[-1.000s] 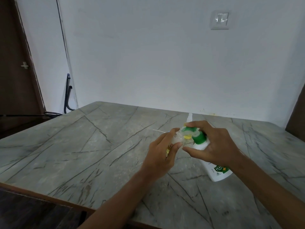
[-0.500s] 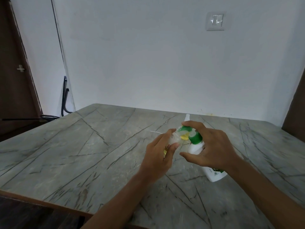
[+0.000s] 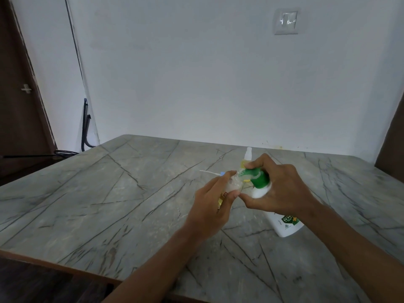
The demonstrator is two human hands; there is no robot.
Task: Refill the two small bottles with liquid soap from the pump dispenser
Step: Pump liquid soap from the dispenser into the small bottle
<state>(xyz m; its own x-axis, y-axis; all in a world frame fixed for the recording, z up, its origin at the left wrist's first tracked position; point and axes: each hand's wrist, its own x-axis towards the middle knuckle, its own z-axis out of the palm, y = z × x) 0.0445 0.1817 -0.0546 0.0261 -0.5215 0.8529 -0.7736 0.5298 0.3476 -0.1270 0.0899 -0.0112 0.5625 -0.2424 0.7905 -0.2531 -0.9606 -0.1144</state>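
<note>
My left hand point(image 3: 215, 206) grips a small clear bottle point(image 3: 300, 185), tilted with its mouth up against the green pump spout. My right hand point(image 3: 282, 191) wraps the neck of the white pump dispenser point(image 3: 284, 221), whose base rests on the table, with a finger on top of its green pump head point(image 3: 258, 178). A second small bottle point(image 3: 248, 156) with a white spray top and yellowish liquid stands just behind the hands. The first bottle's body is mostly hidden by my fingers.
The grey marble table point(image 3: 109, 204) reaches to the white wall. A thin white tube with a blue cap point(image 3: 211, 172) lies left of the hands. A dark door stands far left, and a black frame point(image 3: 85, 127) leans in the corner.
Both hands have kept their grip and barely moved. The view has shifted slightly. The second bottle behind the hands shows a little more.
</note>
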